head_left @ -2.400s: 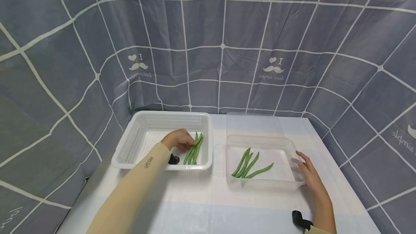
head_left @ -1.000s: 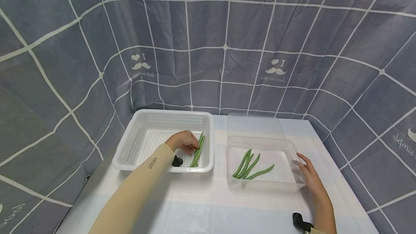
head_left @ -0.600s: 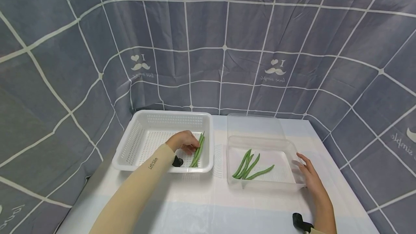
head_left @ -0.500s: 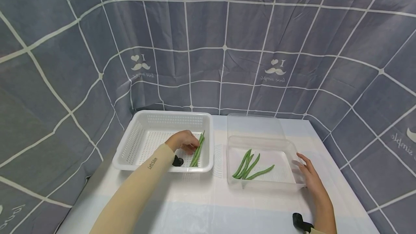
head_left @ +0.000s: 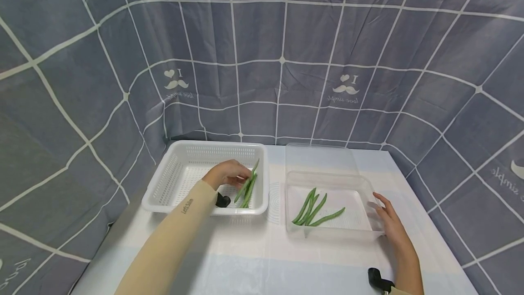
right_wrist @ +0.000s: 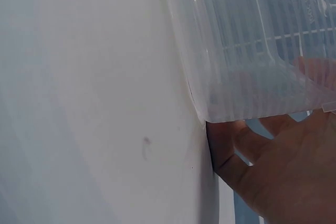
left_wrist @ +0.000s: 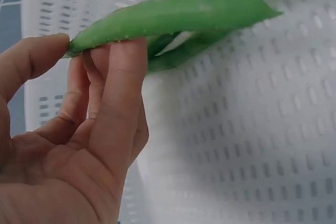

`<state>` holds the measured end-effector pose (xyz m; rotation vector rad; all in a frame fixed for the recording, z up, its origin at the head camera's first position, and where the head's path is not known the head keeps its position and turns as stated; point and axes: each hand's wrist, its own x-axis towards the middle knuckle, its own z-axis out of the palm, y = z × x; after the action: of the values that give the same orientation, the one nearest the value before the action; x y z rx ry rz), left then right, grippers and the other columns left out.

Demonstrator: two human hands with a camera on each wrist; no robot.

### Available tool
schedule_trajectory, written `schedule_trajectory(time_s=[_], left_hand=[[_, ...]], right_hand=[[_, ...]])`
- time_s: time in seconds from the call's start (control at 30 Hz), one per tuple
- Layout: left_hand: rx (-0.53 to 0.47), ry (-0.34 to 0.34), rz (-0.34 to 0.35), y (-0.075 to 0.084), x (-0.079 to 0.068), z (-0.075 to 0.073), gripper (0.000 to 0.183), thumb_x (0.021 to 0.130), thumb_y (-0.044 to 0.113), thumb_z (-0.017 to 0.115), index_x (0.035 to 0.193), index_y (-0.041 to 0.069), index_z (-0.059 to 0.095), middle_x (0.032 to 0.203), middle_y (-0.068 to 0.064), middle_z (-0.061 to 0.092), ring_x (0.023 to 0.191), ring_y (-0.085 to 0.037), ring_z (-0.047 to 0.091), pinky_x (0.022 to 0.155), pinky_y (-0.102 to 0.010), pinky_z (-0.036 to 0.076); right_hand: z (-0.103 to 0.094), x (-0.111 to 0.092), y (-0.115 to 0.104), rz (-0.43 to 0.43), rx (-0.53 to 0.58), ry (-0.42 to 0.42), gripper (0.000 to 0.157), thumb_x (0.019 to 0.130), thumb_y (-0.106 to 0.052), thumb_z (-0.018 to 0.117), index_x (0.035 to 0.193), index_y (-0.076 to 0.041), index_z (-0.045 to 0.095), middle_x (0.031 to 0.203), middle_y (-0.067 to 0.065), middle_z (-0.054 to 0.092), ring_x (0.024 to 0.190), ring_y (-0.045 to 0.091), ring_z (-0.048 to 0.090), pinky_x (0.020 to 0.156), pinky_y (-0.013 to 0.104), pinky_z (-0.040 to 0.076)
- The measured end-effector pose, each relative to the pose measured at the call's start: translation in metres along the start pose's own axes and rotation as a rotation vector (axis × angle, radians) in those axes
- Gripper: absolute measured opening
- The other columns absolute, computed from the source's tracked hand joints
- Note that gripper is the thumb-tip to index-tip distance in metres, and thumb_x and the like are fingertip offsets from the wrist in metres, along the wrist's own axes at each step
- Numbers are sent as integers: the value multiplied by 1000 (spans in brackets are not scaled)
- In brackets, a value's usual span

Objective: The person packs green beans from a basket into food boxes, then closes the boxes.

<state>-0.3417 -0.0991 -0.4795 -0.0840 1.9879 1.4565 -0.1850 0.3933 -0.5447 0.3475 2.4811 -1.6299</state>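
In the head view my left hand (head_left: 230, 174) is inside the white perforated basket (head_left: 161, 185). Its thumb and a finger pinch one end of a green bean (left_wrist: 173, 14), as the left wrist view shows close up. Beneath that pod lie other green beans (head_left: 249, 195) near the basket's right wall. My right hand (head_left: 395, 226) holds the right end wall of a clear plastic container (head_left: 327, 232), with fingers against the outside of that wall. Several loose green beans (head_left: 313, 208) lie in the container's left half.
A flat clear lid (head_left: 321, 156) lies behind the container on the pale table cover (head_left: 245, 263). Grey curtain (head_left: 262, 81) with white grid lines encloses the back and sides. Black camera mounts (head_left: 378, 279) sit at both wrists.
My left hand has sorted among the basket's beans and now lifts one pod slightly apart from the others, tilted. The right hand and the container have stayed in place.
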Motion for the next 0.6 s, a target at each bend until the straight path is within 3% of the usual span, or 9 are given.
schedule_trajectory(time_s=[0.17, 0.43, 0.6], left_hand=[[-71, -14, 45, 9, -4, -6, 36, 102, 9, 62, 132, -12, 62, 110, -9, 70, 90, -13, 70, 81, -28, 67], [-183, -68, 139, 30, -11, -5, 21, 104, 4, 59, 120, -9, 63, 98, -6, 67, 84, -12, 71, 80, -29, 68], [-191, -111, 175, 44, -18, 10, 12, 105, 3, 58, 112, -4, 64, 93, -2, 66, 86, -13, 70, 79, -28, 67]], right_hand=[[0, 1, 0, 2, 4, -3, 62, 117, -40, 25, 172, -25, 2, 175, 28, 4, 159, 55, 12, 121, 84, 20], [0, -1, 1, -8, -5, 0, 62, 117, -40, 25, 172, -23, 3, 175, 29, 5, 159, 55, 12, 120, 84, 19], [0, 0, 0, -23, -12, -2, 62, 117, -40, 25, 172, -22, 4, 175, 30, 4, 158, 56, 12, 119, 85, 19]])
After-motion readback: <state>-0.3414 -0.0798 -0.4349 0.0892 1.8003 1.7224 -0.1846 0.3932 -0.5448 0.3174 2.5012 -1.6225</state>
